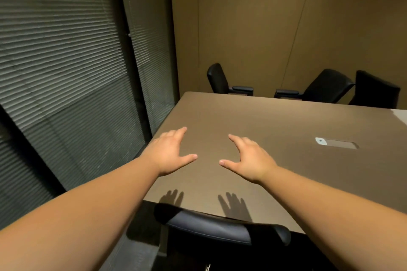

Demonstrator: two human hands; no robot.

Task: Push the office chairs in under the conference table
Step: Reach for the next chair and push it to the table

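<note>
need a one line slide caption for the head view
Both bare hands, left and right, hover open above a brown conference table, over the black padded chair back at its near edge.

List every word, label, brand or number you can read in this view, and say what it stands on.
None can be read.
The white socket plate in the conference table recess shows marks too small to read.
The chairs, such as the near chair, the blinds and the wall carry no visible text.

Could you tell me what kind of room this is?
Most likely an office meeting room: a large table with a built-in power socket, black office chairs around it, and closed window blinds.
</note>
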